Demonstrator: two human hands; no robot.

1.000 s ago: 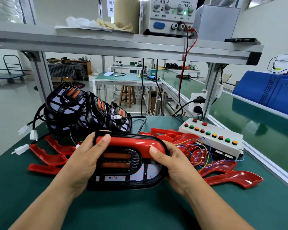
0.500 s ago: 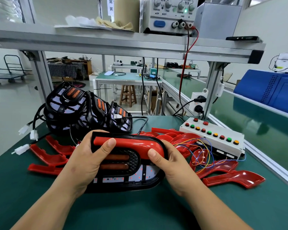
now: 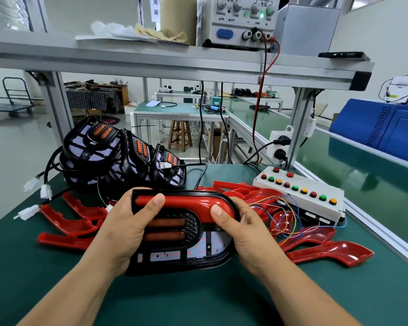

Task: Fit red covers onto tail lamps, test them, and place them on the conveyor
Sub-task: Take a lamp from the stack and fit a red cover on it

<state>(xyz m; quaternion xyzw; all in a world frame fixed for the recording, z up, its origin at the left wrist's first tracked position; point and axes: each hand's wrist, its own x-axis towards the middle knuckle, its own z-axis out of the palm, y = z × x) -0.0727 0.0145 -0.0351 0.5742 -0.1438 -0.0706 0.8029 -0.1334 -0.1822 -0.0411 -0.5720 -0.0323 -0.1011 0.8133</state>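
Note:
I hold a black tail lamp (image 3: 174, 245) upright over the green table, both hands around its sides. A red cover (image 3: 186, 202) lies along its top edge and curves down the right end. My left hand (image 3: 125, 227) grips the lamp's left side with the thumb pressing on the cover. My right hand (image 3: 243, 234) grips the right side, thumb on the cover's curved end. Two orange strips and a light panel with red dots show below the cover.
Several bare black tail lamps (image 3: 118, 154) with white connectors are stacked at back left. Loose red covers (image 3: 327, 254) lie left and right. A white button box (image 3: 302, 194) with coloured wires sits at right, the green conveyor (image 3: 368, 175) beyond it. A power supply (image 3: 240, 22) stands on the shelf.
The lamp and both hands stay in nearly the same place. Both thumbs have slid slightly along the red cover while pressing it.

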